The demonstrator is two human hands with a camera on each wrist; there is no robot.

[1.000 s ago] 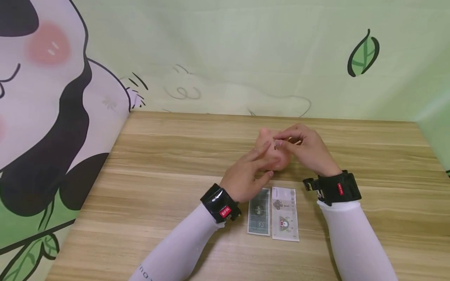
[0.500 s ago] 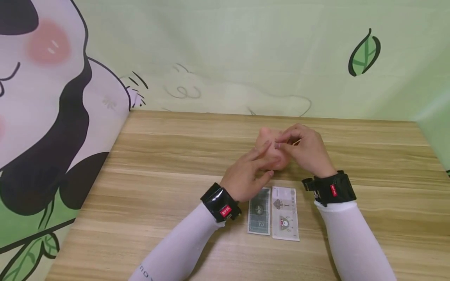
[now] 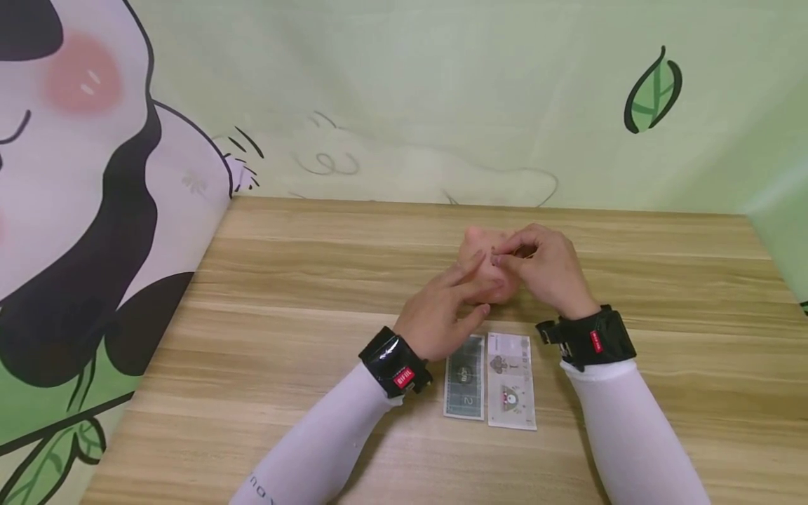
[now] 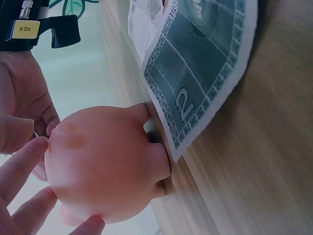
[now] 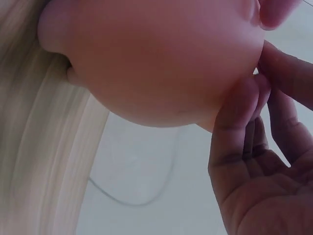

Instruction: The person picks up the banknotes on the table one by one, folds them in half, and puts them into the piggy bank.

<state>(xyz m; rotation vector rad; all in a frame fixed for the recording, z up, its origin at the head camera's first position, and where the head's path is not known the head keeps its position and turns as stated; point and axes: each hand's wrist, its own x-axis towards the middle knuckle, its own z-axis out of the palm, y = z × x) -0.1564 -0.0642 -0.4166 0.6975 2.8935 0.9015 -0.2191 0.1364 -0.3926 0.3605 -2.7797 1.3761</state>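
A pink round piggy bank (image 3: 495, 280) with stubby legs stands on the table; the left wrist view shows its smooth body (image 4: 105, 161) close up. The fingertips of my left hand (image 3: 438, 312) rest on its top and near side, fingers fairly straight. At the top of the bank my right hand (image 3: 549, 266) pinches a small thin slip between thumb and forefinger. Almost all of the slip is hidden; only a thin greenish edge (image 4: 35, 134) shows, and I cannot tell its exact kind. In the right wrist view, the right fingertips (image 5: 239, 98) are right against the bank's surface.
Two paper play banknotes lie side by side in front of the bank: a dark green one marked 2 (image 3: 464, 382) and a pale one marked 1 (image 3: 511, 386). The wooden table (image 3: 303, 301) ends at a green printed backdrop (image 3: 404, 105).
The right hand has shifted slightly left and in against the bank. The slip, showing between its fingers one second ago, is now mostly hidden at the bank's top. The left hand stays put.
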